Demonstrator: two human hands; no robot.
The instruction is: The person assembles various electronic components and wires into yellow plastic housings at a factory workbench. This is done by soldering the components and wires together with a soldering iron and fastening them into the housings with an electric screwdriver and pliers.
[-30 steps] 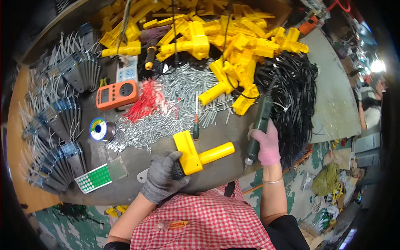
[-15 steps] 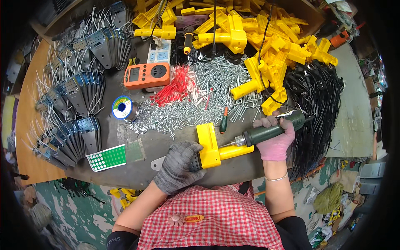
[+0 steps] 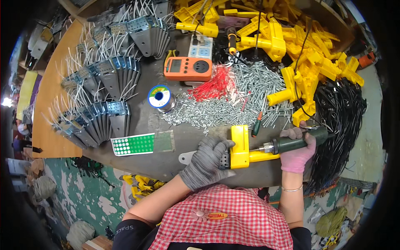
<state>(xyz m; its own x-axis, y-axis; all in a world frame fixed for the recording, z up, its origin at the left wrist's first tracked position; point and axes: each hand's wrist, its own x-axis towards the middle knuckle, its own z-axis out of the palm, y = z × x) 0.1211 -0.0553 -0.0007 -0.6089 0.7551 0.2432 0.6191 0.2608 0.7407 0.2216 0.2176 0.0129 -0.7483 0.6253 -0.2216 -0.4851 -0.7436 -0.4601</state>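
My left hand [image 3: 206, 163], in a grey knit glove, is closed around a perforated metal plate [image 3: 186, 158] with a rounded, holed end. A yellow plastic handle part [image 3: 239, 146] is fitted at the plate's other end, against my thumb and fingers. My right hand [image 3: 299, 157], in a pink and grey glove, grips a dark green electric screwdriver [image 3: 293, 143] lying almost level. Its bit points left and meets the right side of the yellow part's block, above the yellow bar. The bit's tip is hidden there.
Loose screws [image 3: 258, 83] and small nuts [image 3: 191, 112] heap behind my hands, near a small screwdriver [image 3: 257, 124], red pieces [image 3: 212, 85], a solder spool [image 3: 161, 98] and an orange meter [image 3: 187, 68]. Metal plates with wires [image 3: 118, 118] stand left; yellow parts [image 3: 316, 62] and black cables [image 3: 339, 121] lie right.
The view has swung, so the whole bench sits further right in the picture. The electric screwdriver's chuck is slightly closer to the yellow handle part. Both hands keep their holds.
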